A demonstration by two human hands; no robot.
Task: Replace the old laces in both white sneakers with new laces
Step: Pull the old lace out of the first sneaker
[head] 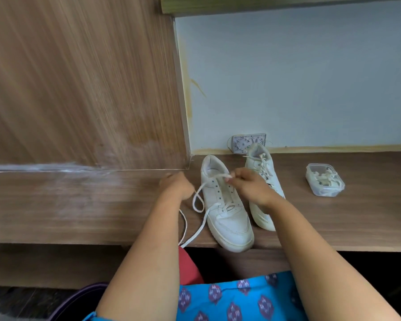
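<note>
I see two white sneakers on the wooden bench, toes toward me. The near shoe point(225, 214) sits close to the front edge, its toe almost at the lip; the far shoe point(263, 181) stands just beside it on the right, set a little further back, with its heel near the wall. The far shoe has a lace crossed through its eyelets. On the near shoe most eyelets show bare, and a white lace point(200, 200) runs only through the lowest ones near the toe.

My right hand point(248, 185) is over the near shoe's opening, its fingers point(229, 179) pinched together on one end of that lace, which stretches across the tongue. My left hand point(176, 185) is on the bench just left of the shoe, its fingers curled and seen from the back. The lace loops up toward that hand, but I cannot tell whether it grips the lace. Another stretch of lace trails left of the toe, over the bench edge.

Well to the right stands a clear plastic tub point(325, 180), with pale things inside that I cannot make out. A small patterned box point(245, 141) leans at the wall behind the far shoe. A wooden panel point(79, 77) rises on the left.
</note>
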